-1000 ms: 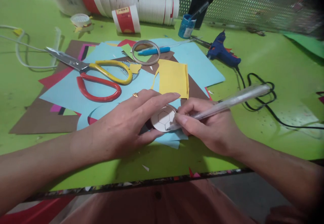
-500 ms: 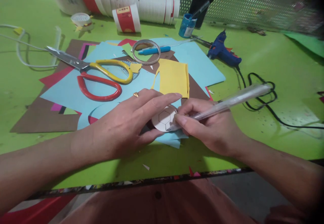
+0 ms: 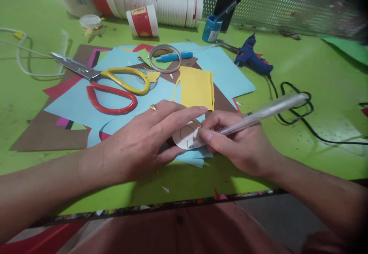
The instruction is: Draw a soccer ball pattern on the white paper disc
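Note:
A small white paper disc (image 3: 186,133) with a hexagon and short lines drawn on it lies near the table's front edge. My left hand (image 3: 155,133) steadies the disc, forefinger along its far side and thumb along its near side; the other fingers are partly hidden. In a pinch grip, my right hand (image 3: 235,143) holds a clear-barrelled pen (image 3: 267,110), its tip on the disc's lower part. Blue paper (image 3: 195,158) sticks out under the disc. Just beyond my fingers is a folded yellow paper (image 3: 197,87).
Scissors (image 3: 97,81) with red and yellow handles rest on layered coloured paper (image 3: 71,108). Behind are a tape ring (image 3: 151,60), a blue marker (image 3: 175,57), a paper cup (image 3: 143,21), stacked cups (image 3: 163,7) and a paint jar (image 3: 212,30). A corded glue gun (image 3: 253,58) lies right.
The view shifts very slightly. Both hands, the pen and the disc keep almost the same places, with the pen tip still low on the disc.

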The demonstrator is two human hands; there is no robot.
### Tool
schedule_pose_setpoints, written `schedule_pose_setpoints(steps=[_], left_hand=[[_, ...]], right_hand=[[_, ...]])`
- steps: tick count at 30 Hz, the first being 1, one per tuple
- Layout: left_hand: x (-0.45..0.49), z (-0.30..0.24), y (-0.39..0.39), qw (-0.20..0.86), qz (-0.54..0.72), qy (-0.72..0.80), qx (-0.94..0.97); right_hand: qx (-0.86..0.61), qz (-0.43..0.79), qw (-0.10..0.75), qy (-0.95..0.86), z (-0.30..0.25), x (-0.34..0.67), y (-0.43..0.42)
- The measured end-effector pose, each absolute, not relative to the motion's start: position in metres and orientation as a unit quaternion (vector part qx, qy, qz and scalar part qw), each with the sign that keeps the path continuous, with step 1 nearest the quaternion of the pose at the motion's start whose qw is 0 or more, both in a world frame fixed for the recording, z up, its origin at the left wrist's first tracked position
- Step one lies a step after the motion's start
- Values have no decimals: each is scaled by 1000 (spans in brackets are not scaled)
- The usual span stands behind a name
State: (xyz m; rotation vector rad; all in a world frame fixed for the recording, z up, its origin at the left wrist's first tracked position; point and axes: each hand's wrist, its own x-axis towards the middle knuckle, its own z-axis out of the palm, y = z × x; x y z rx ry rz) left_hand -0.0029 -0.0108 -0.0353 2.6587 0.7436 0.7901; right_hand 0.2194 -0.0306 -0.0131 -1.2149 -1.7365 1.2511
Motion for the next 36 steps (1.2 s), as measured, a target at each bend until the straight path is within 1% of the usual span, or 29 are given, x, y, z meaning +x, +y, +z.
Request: schedule_pose_setpoints(steps=[7, 12, 15, 21, 30, 36], left_hand=[[-4, -32, -12, 149, 247, 276, 917], [-4, -32, -11, 182, 239, 296, 907], [-4, -32, -10, 200, 223, 310, 902], [-2, -27, -9, 236, 201, 328, 892], [-2, -26, -9, 262, 212, 338, 879], [8, -24, -17, 217, 181, 389, 877]], right_hand=[[-451, 518, 401, -606, -16, 222, -27], [-444, 529, 452, -564, -18, 223, -25], [-436, 544, 468, -543, -21, 224, -23], [-444, 554, 477, -519, -22, 225, -20], [-459, 545, 467, -524, -24, 222, -19], [-464, 548, 450, -531, -26, 221, -21]])
